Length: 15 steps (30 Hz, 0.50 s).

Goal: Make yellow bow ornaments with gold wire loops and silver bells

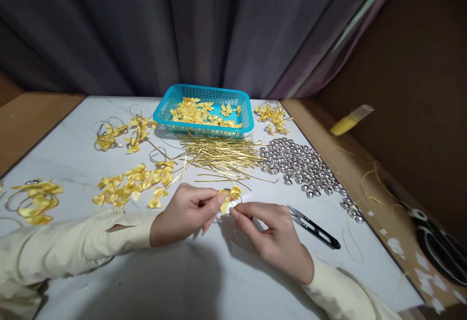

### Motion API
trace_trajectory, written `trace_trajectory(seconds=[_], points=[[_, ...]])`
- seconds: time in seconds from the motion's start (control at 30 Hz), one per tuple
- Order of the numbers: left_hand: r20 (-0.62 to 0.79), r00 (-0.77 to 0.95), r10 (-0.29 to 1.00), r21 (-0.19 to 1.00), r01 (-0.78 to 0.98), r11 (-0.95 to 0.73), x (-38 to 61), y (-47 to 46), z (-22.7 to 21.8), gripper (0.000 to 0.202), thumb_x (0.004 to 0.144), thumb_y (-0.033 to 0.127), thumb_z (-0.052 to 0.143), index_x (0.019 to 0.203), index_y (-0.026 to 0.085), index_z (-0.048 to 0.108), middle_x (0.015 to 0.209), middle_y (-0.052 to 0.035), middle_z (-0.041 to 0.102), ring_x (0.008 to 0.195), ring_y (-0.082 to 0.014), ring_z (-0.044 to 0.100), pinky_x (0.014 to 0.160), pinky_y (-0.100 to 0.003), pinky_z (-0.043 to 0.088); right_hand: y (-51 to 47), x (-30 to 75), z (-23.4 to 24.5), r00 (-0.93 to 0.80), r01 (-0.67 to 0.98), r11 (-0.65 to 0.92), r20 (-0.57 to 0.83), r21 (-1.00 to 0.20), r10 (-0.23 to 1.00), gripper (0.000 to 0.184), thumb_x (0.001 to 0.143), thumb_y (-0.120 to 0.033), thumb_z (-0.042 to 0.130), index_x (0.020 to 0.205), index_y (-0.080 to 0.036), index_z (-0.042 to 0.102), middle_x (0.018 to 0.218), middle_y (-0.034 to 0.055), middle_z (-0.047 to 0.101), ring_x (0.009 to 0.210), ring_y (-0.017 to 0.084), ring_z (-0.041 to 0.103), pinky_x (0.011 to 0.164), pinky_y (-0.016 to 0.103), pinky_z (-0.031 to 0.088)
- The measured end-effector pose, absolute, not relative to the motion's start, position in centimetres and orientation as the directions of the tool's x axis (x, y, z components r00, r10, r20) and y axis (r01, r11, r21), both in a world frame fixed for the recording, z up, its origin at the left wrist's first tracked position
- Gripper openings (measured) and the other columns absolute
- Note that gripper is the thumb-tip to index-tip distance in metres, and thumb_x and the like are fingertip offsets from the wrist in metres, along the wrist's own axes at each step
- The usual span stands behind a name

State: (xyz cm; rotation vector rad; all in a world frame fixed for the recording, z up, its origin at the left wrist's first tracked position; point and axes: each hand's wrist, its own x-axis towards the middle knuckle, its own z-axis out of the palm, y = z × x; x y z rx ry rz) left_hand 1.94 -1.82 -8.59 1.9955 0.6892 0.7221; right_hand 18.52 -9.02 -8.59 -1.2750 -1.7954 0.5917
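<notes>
Between thumb and fingers, my left hand point(195, 207) pinches a yellow ribbon bow point(233, 193) above the white board. My right hand point(273, 230) is closed in a pinch on a thin gold tie point(240, 200) that curves out at the bow's right side. Part of the bow is hidden behind the left fingertips. Gold ties point(222, 157) lie in a heap just beyond my hands. To the left are several loose yellow bows point(126, 184). Silver bells point(299, 164) spread out in a pile at the right.
A blue plastic basket point(204, 130) with yellow bows stands at the back. Bows with looped ties point(136, 133) lie at left and back right point(272, 115). Black thread snips point(317, 230) rest beside my right hand. Scissors point(438, 242) and paper scraps point(396, 246) lie at far right.
</notes>
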Motion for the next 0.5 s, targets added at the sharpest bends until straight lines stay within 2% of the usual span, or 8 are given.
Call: trace_trajectory(seconds=[0.2,0.43,0.5], points=[[0.288,0.679,0.675,0.813,0.199,-0.547,2.0,-1.8,-8.6,0.048,0.089,0.015,0.044,0.041,0.013,0.042,0.033,0.0063,0.043,0.032,-0.002,0.038,0.041,-0.011,0.034,-9.1,18.4,-8.6,-0.121,0.525,0.342,0.33,-0.779,0.936,0.023,0.084,-0.013,0.049,0.066,-0.011,0.064,0.052,0.001,0.059,0.045,0.008,0.05,0.048,0.019,0.037],[0.564,0.63,0.533,0.585,0.151,-0.797,2.1,-1.9,-9.8,0.035,0.087,0.013,0.046,0.053,0.015,0.049,0.039,0.0068,0.043,0.037,-0.0045,0.035,0.042,-0.017,0.033,-9.0,18.5,-8.5,-0.124,0.456,0.283,0.255,-0.844,0.959,0.025,0.083,-0.013,0.049,0.064,-0.012,0.064,0.05,-0.0008,0.056,0.043,0.006,0.046,0.046,0.018,0.036],[0.604,0.615,0.506,0.538,0.153,-0.829,2.2,-1.9,-9.9,0.033,0.087,0.012,0.046,0.055,0.016,0.05,0.041,0.0069,0.042,0.037,-0.0048,0.034,0.042,-0.018,0.032,-9.0,18.5,-8.4,-0.124,0.442,0.284,0.255,-0.851,0.959,0.025,0.084,-0.013,0.049,0.064,-0.012,0.064,0.052,-0.0009,0.057,0.044,0.006,0.046,0.048,0.018,0.038]])
